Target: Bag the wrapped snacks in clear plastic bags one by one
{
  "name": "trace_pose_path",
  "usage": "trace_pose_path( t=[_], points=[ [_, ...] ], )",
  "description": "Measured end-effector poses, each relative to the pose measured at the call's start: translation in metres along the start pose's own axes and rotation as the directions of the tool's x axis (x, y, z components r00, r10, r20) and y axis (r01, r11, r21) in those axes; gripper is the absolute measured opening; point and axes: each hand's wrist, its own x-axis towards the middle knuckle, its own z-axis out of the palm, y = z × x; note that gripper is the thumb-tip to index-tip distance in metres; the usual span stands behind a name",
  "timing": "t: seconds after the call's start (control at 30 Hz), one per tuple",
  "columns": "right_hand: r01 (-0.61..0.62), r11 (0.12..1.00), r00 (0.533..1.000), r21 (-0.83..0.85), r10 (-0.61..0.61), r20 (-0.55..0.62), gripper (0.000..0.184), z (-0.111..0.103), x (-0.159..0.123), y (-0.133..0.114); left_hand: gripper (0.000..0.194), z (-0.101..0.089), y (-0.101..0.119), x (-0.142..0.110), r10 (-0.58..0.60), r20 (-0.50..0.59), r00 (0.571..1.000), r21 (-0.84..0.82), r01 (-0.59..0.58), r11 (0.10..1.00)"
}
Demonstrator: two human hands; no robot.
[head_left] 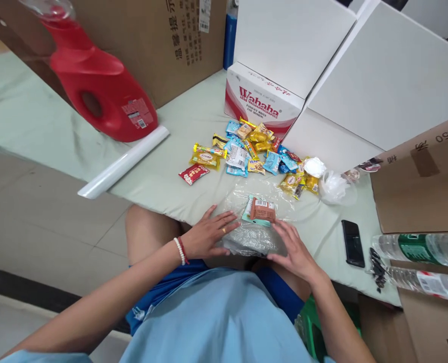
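A brown snack packet (263, 209) lies on top of a light-green packet (247, 214) near the table's front edge. Beneath them spreads a crinkled sheet of clear plastic film (250, 239), its near part hanging toward my lap. My left hand (212, 234) rests on the film's left side, fingers spread and palm down. On the right side, my right hand (292, 249) touches the film with thumb and fingers apart, fingertips close to the brown packet. Whether either hand pinches the film's edge is hard to see.
Behind lies a pile of small wrapped snacks (242, 151), before a Wahaha box (262, 101). A white roll (123, 162) and a red jug (95, 85) stand left. Rightward are a knotted plastic bag (335, 187), a phone (353, 243) and water bottles (421, 248).
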Motion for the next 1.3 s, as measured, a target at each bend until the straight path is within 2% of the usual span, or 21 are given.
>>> trace_pose_path(
  t=[0.07,0.17,0.27,0.33,0.43,0.53,0.63,0.7,0.77,0.83,0.9,0.97,1.0,1.03,1.07,1.1,1.13,1.17,1.2,1.23,1.3],
  points=[
    [-0.034,0.999,0.999,-0.031,0.034,0.004,0.076,0.011,-0.028,0.010,0.090,0.004,-0.003,-0.008,0.009,0.061,0.998,0.008,-0.010,1.000],
    [-0.075,0.997,0.994,-0.018,0.073,-0.080,0.052,0.029,-0.051,0.021,0.053,0.009,-0.006,-0.011,-0.004,0.054,0.999,0.012,0.004,1.000],
    [-0.063,0.997,0.991,0.051,0.068,-0.115,0.028,0.031,-0.050,0.027,0.027,0.005,-0.007,-0.001,-0.088,-0.001,0.996,-0.079,0.088,0.993],
    [-0.046,0.993,0.993,0.108,0.057,-0.104,0.024,0.020,-0.041,0.029,0.026,-0.002,-0.009,0.009,-0.148,0.002,0.989,-0.178,0.146,0.973],
    [-0.046,0.980,0.996,0.194,0.061,-0.069,0.030,-0.010,-0.019,0.034,0.033,-0.015,-0.014,0.023,-0.235,-0.030,0.971,-0.335,0.212,0.918],
    [-0.086,0.965,0.994,0.247,0.100,-0.047,0.033,-0.039,0.008,0.043,0.038,-0.021,-0.021,0.035,-0.361,-0.099,0.927,-0.507,0.266,0.820],
    [-0.127,0.952,0.989,0.279,0.143,-0.036,0.035,-0.055,0.039,0.058,0.040,-0.017,-0.030,0.045,-0.507,-0.133,0.852,-0.590,0.343,0.731],
    [-0.180,0.939,0.981,0.292,0.192,-0.015,0.034,-0.056,0.058,0.068,0.039,-0.012,-0.036,0.052,-0.586,-0.162,0.794,-0.572,0.409,0.711],
    [-0.292,0.923,0.955,0.249,0.297,0.019,0.031,-0.051,0.076,0.077,0.034,-0.008,-0.041,0.056,-0.653,-0.206,0.729,-0.509,0.490,0.708],
    [-0.412,0.897,0.911,0.162,0.411,0.040,0.028,-0.043,0.089,0.083,0.027,-0.008,-0.043,0.058,-0.718,-0.296,0.630,-0.424,0.587,0.690],
    [-0.479,0.874,0.878,0.084,0.478,0.038,0.025,-0.036,0.096,0.087,0.026,-0.012,-0.038,0.055,-0.738,-0.452,0.500,-0.350,0.662,0.663],
    [-0.507,0.862,0.862,0.030,0.506,0.018,0.019,-0.035,0.099,0.089,0.027,-0.019,-0.022,0.050,-0.673,-0.634,0.383,-0.292,0.687,0.666],
    [-0.520,0.854,0.854,0.002,0.520,0.002,0.017,-0.036,0.101,0.089,0.027,-0.023,-0.011,0.047,-0.609,-0.705,0.364,-0.252,0.675,0.694],
    [-0.527,0.849,0.850,-0.031,0.527,-0.027,0.016,-0.038,0.103,0.089,0.026,-0.026,0.002,0.045,-0.538,-0.755,0.375,-0.198,0.652,0.732],
    [-0.523,0.849,0.852,-0.069,0.519,-0.070,0.018,-0.041,0.106,0.087,0.024,-0.028,0.016,0.045,-0.461,-0.766,0.448,-0.121,0.605,0.787],
    [-0.503,0.857,0.863,-0.112,0.491,-0.119,0.021,-0.044,0.111,0.084,0.024,-0.029,0.030,0.047,-0.379,-0.724,0.577,-0.030,0.522,0.852],
    [-0.464,0.872,0.883,-0.156,0.442,-0.160,0.023,-0.047,0.118,0.081,0.026,-0.028,0.043,0.051,-0.290,-0.636,0.715,0.054,0.416,0.908],
    [-0.409,0.890,0.909,-0.201,0.376,-0.181,0.026,-0.049,0.127,0.077,0.031,-0.027,0.053,0.058,-0.202,-0.519,0.831,0.117,0.303,0.946],
    [-0.343,0.908,0.936,-0.240,0.307,-0.176,0.028,-0.050,0.137,0.072,0.036,-0.024,0.061,0.068,-0.133,-0.404,0.905,0.157,0.212,0.965],
    [-0.278,0.923,0.958,-0.267,0.248,-0.142,0.032,-0.049,0.148,0.068,0.040,-0.020,0.066,0.078,-0.108,-0.318,0.942,0.173,0.170,0.970],
    [-0.203,0.938,0.978,-0.281,0.208,-0.014,0.044,-0.044,0.170,0.060,0.045,-0.011,0.067,0.100,-0.144,-0.219,0.965,0.182,0.185,0.966]
  ],
)
